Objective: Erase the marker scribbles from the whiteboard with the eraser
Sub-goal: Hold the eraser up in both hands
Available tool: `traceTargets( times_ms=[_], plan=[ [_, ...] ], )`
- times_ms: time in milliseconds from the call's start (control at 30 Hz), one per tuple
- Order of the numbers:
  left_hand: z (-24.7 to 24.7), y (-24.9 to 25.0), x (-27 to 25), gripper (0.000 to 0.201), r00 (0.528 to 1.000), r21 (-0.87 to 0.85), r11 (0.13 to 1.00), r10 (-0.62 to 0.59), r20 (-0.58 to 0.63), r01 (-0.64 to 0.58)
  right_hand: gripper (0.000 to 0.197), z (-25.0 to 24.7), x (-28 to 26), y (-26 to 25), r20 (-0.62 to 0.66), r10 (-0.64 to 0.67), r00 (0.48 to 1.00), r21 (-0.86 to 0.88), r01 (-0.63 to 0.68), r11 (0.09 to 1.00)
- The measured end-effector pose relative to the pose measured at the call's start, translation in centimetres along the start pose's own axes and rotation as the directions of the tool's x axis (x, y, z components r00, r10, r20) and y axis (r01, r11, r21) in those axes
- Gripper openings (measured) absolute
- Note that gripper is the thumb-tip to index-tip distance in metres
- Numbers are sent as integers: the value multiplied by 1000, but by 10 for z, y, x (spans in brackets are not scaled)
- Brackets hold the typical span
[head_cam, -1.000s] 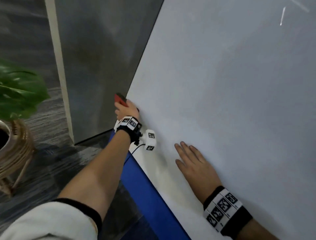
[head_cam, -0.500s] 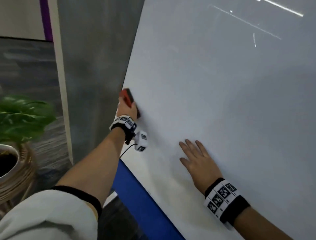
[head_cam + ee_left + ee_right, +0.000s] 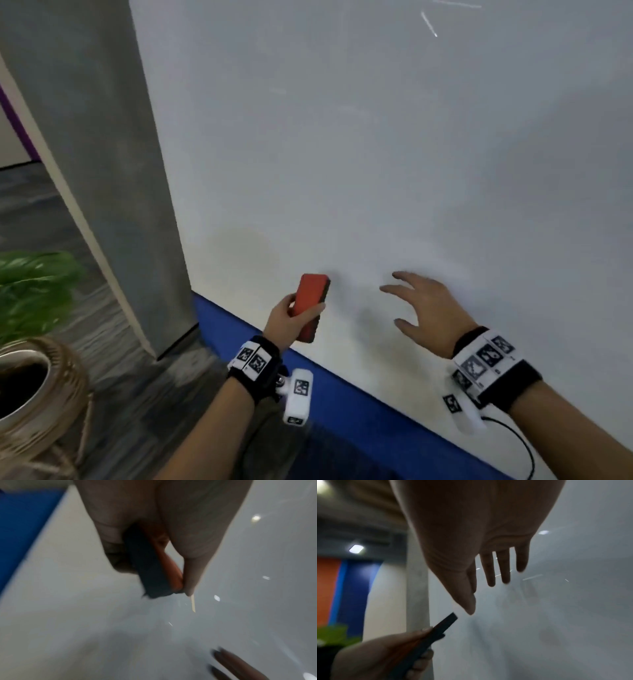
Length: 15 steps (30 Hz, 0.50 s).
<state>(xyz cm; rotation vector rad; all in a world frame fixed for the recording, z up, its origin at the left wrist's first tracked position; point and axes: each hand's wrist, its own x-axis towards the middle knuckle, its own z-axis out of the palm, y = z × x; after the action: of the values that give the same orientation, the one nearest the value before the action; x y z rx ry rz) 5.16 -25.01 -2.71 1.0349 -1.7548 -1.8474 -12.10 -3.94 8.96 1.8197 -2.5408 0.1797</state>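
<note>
Both wrist views were blurred. The left hand gripped the flat red eraser with dark felt, now lifted off the glossy whiteboard instead of at its left edge. The right hand, fingers spread and relaxed, had lifted from the board. No scribbles could be made out.

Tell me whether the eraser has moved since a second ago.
Yes. The eraser has moved from the whiteboard's left edge rightward, lower, near the blue strip.
</note>
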Motion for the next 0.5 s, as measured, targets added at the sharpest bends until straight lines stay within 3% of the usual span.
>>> traceTargets(
  times_ms=[33,100,200,300,367,500],
  plan=[
    [23,16,-21,75,995,-42,995,88,37,-86,55,-3,-22,6,-4,49,999,171,-48,984],
    [65,49,-59,40,966,-107,967,243,89,-233,41,-13,-65,14,-78,172,982,484,-114,868],
    [123,85,-104,22,877,-126,897,442,189,-425,22,-31,-124,21,-187,376,908,738,-123,664],
    [181,102,-144,29,747,-103,813,571,341,-574,30,-47,-181,28,-272,477,836,819,-59,571],
    [221,110,-172,39,628,-34,721,625,464,-692,37,-58,-219,32,-336,523,783,838,-5,545],
    [301,111,-226,49,432,-76,604,647,628,-793,49,-73,-290,44,-433,618,656,804,-29,593]
  ],
)
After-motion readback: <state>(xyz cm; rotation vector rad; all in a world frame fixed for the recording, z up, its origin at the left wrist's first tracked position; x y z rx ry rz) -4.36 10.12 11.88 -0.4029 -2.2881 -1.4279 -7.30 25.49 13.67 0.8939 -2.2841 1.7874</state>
